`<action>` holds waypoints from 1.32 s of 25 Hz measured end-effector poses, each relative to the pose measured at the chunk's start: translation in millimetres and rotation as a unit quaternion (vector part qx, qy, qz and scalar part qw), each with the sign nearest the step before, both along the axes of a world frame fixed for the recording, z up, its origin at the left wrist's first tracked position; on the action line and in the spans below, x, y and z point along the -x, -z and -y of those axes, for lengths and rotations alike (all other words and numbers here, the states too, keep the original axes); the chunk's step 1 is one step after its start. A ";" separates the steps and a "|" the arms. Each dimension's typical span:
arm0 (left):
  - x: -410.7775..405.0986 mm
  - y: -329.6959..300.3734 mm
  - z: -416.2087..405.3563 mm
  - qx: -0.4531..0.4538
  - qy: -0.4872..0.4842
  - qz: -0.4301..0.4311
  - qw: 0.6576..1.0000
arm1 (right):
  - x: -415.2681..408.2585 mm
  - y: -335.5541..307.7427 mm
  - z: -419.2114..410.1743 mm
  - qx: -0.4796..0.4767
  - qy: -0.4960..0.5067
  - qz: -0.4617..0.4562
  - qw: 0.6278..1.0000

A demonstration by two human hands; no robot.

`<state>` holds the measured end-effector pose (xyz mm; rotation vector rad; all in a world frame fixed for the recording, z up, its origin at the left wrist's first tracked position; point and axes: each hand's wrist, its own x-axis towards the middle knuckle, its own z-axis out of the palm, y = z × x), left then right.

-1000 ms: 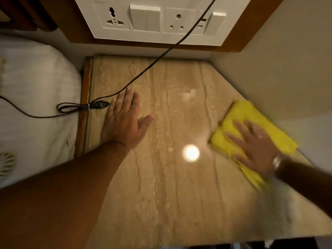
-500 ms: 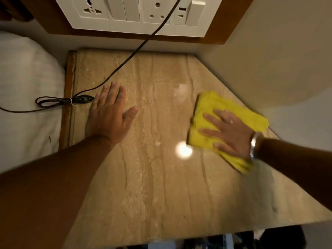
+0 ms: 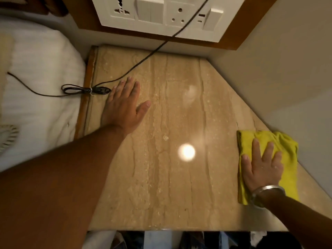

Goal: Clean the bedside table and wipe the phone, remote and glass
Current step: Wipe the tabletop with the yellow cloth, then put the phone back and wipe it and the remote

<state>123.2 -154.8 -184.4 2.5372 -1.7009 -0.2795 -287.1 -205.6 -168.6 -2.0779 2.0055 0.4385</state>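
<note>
Tabletop [image 3: 179, 186] is bare marble. The yellow cloth [image 3: 287, 151] sits at its right edge, pinned flat under the right hand [image 3: 262, 169], grip spread. The unwiped stretch lies leftward, where the left hand [image 3: 124, 106] rests, fingers together, near the cable [image 3: 86, 90].

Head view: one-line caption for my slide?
Right hand presses yellow cloth on marble table; left hand rests flat beside cable.

Left hand [image 3: 124, 108] is flat on the bedside table [image 3: 176, 186] near its left edge, right hand [image 3: 261, 167] is on the cloth [image 3: 287, 146] over by the right edge. Bed [image 3: 41, 105] is just left of the table, switch panel [image 3: 167, 15] on the wall behind it. A cable [image 3: 143, 60] runs from the panel across the back left corner onto the bed.
</note>
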 end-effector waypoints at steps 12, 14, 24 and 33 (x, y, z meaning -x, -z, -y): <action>-97.4 -83.5 -94.6 0.195 -0.115 -0.029 0.974 | -332.2 -90.8 -88.5 -0.021 -0.145 0.504 0.851; -170.5 -118.2 -115.9 0.203 -0.290 0.054 0.934 | -410.4 -103.3 -104.3 -0.062 -0.167 0.528 0.830; -209.1 -152.6 -115.5 0.013 -0.444 -0.193 0.875 | -489.0 -109.4 -94.1 -0.199 -0.011 0.478 0.855; 76.6 -105.4 51.2 0.015 -0.285 -0.435 0.854 | -196.8 -109.0 55.1 -0.067 0.211 0.457 0.861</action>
